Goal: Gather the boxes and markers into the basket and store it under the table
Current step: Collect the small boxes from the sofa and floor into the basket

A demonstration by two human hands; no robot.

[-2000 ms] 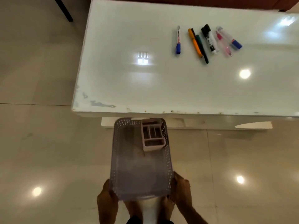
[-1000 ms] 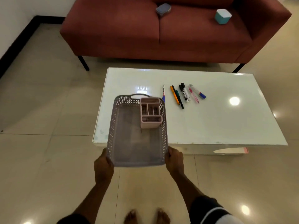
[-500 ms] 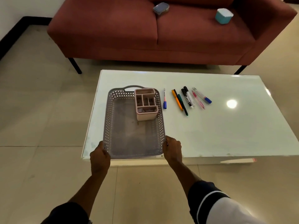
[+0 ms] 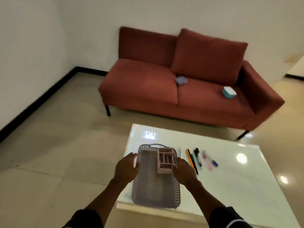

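Observation:
A grey perforated basket (image 4: pixel 154 190) stands on the near left corner of the white table (image 4: pixel 230 186), with a pink divided organizer (image 4: pixel 165 159) inside at its far right. My left hand (image 4: pixel 126 167) hovers by the basket's left rim with its fingers loose. Over the right rim, beside the organizer, my right hand (image 4: pixel 182 171) is also relaxed. Several markers (image 4: pixel 198 159) lie in a row on the table just right of the basket. A grey-blue box (image 4: pixel 181 80) and a teal box with a white lid (image 4: pixel 229 92) lie on the sofa seat.
The red sofa (image 4: pixel 144 81) stands behind the table against the white wall, with a strip of tiled floor between them. Open floor lies to the left of the table. The picture is blurred by head motion.
The basket went from being carried above the floor to resting on the table's near left corner. Both hands left its near end and moved forward along its sides. My view has lifted toward the sofa.

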